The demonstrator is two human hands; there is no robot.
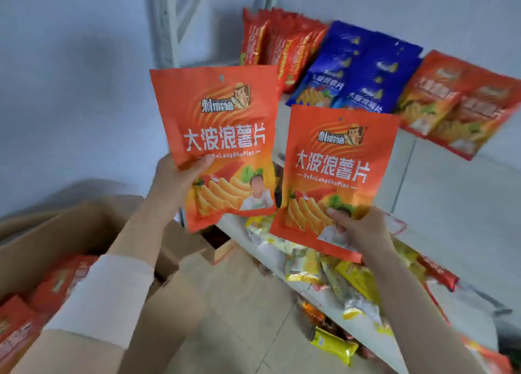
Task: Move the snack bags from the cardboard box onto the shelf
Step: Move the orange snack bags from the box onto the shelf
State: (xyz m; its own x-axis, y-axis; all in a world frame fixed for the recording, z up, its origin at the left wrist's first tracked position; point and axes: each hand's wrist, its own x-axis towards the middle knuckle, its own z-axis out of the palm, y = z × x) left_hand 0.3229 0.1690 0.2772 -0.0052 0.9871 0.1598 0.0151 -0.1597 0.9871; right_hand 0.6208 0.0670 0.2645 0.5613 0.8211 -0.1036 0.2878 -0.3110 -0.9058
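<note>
While two orange crisp bags are held up side by side, the scene is laid out thus:
Left hand (pixel 180 173): closed on the left orange crisp bag (pixel 217 137) at its lower left edge, thumb pressed on the front.
Right hand (pixel 363 232): clamped on the right orange crisp bag (pixel 335 173) at its lower right corner.
Hands: kept apart, the two bags nearly touching between them.
Cardboard box (pixel 93 227): found below the left forearm, more orange bags seen inside.
Shelf (pixel 451 182): seen beyond both hands, with red, blue and orange bags stood on it.
Lower shelf (pixel 363 323): beneath the right hand, strewn with yellow packets.
</note>
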